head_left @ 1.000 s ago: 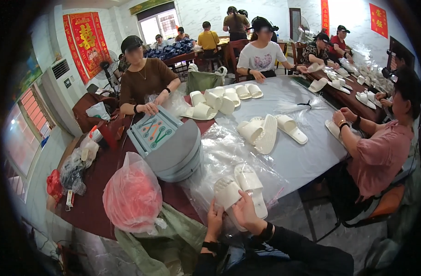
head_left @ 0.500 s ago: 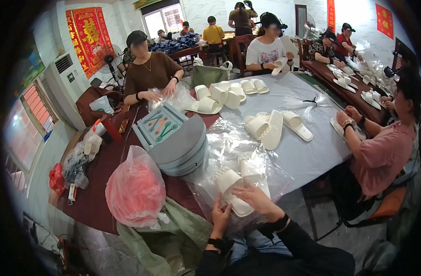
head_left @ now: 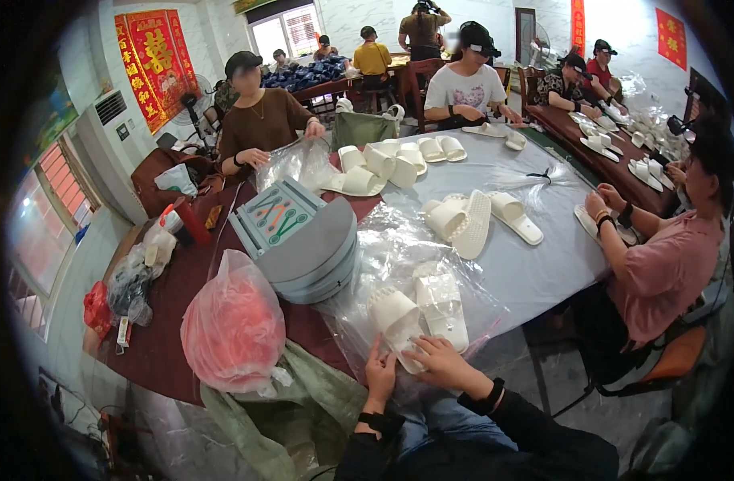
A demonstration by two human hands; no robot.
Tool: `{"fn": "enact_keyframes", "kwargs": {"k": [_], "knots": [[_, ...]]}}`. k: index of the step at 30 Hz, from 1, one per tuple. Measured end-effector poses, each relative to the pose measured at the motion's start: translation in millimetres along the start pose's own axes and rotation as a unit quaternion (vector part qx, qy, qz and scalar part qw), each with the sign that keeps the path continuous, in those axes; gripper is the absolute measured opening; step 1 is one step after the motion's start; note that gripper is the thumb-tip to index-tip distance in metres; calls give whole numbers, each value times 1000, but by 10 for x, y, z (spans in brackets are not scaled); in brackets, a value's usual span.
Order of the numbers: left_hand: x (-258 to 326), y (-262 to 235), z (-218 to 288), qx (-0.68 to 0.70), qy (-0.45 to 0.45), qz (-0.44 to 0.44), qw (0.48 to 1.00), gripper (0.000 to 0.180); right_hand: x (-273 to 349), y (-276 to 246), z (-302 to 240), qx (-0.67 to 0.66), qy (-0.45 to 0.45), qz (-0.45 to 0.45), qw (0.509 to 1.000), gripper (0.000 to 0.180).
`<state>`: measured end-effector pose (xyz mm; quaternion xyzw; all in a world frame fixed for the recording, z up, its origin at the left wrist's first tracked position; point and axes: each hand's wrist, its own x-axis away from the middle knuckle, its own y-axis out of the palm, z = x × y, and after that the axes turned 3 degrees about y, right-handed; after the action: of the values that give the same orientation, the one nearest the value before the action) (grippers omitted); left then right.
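A pair of white slippers lies at the near edge of the table. The left slipper (head_left: 396, 319) has its heel toward me. My left hand (head_left: 380, 373) grips its left heel edge, fingers closed. Across the same heel, from the right, my right hand (head_left: 445, 365) rests with bent fingers on it; the thumb's hold is partly hidden. Beside it, the right slipper (head_left: 442, 311) shows glints of clear film over its strap. Clear plastic bags (head_left: 359, 293) spread under and around the pair.
Left of me stand a grey round-fronted box (head_left: 307, 248) and a bag of pink material (head_left: 234, 325). More white slippers (head_left: 467, 220) lie farther along the table. Beyond are a bundle of clear strips (head_left: 539, 180) and co-workers, one (head_left: 663, 256) seated at the right.
My right hand has lowered from over the left slipper to its heel. The right slipper shows more fully. Across the table, a co-worker in white has put slippers down on the tabletop.
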<state>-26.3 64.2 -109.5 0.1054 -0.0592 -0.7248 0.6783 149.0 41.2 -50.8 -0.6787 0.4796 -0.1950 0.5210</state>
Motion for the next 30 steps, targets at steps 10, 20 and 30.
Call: {"fn": "enact_keyframes", "kwargs": {"k": [10, 20, 30], "knots": [[9, 30, -87, -174, 58, 17, 983, 42, -345, 315, 74, 57, 45, 92, 993, 47], [29, 61, 28, -126, 64, 19, 990, 42, -429, 366, 231, 3, 32, 16, 999, 44], [33, 69, -5, 20, 28, -1, 999, 45, -248, 192, 364, -134, 86, 38, 986, 57]]}}
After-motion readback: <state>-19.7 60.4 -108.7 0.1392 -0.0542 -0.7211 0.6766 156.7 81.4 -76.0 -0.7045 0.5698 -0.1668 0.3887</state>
